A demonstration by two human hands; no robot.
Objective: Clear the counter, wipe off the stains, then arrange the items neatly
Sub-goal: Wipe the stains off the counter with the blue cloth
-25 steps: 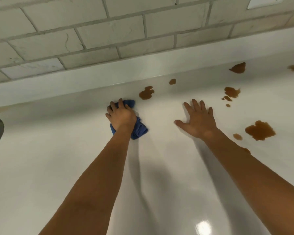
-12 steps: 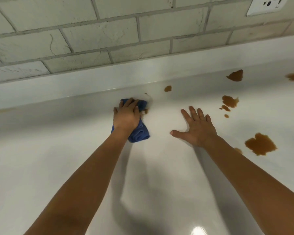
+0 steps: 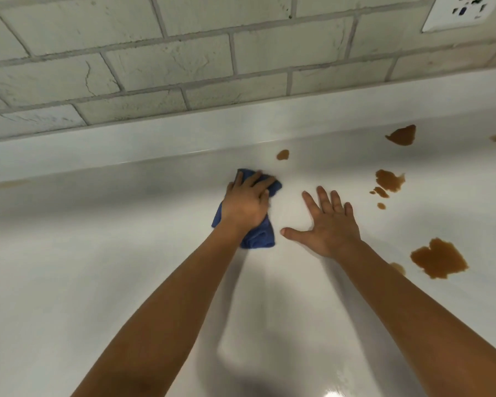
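A glossy white bench (image 3: 103, 282) runs under a pale brick-tile backsplash (image 3: 166, 67), with a white wall socket (image 3: 467, 10) at the upper right. The left hand (image 3: 245, 206) presses a bunched blue cloth (image 3: 257, 234) onto the bench near the back upstand, its fingers (image 3: 255, 181) bent down over the cloth's far end so that they hold it against the surface. The right hand (image 3: 331, 229) lies flat on the bench just beside the cloth, fingers straight and spread, holding nothing. Brown stains lie to the right: a small spot (image 3: 283, 155) near the cloth, a cluster (image 3: 388, 181) beyond the right hand, a patch (image 3: 401, 135) by the upstand, and a large blot (image 3: 438, 262) near the right forearm. No other items are in view here, so the wiping step looks to be in hand, with much of the staining left. The next move probably calls for sliding the cloth rightward onto the small spot while keeping firm downward pressure, and for lifting the bracing hand out of the way.
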